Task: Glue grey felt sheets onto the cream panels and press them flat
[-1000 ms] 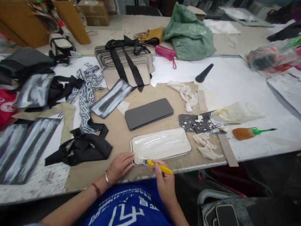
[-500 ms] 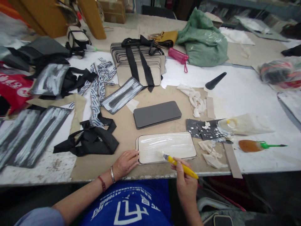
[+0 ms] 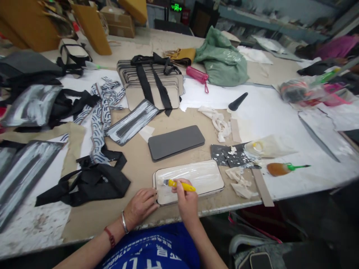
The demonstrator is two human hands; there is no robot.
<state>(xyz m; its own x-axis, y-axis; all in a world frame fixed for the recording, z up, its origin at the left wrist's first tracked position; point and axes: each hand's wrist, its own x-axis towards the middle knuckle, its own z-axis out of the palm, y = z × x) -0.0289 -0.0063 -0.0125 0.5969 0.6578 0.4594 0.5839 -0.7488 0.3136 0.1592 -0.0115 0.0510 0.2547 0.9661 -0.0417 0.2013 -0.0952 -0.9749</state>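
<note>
My right hand grips a yellow-handled brush, its bristles pressed on the left end of a cream panel with rounded corners. Wet white streaks of glue-like paste cover much of that panel, which lies on another one. At the panel's lower left corner, my left hand rests flat with fingers stretched out, the fingertips touching its edge. Just beyond lies a small pile of dark grey rounded panels. A grey strip with white smears sits behind to the left.
Black fabric straps lie left of my left hand. Strapped cream panels stand at the back. To the right are a paste-spattered black sheet, a bag of paste, an amber bottle with green nozzle and crumpled scraps.
My right hand has moved the brush leftward across the cream panel to its left end. My left hand stays at the panel's corner. The camera view has shifted toward the right.
</note>
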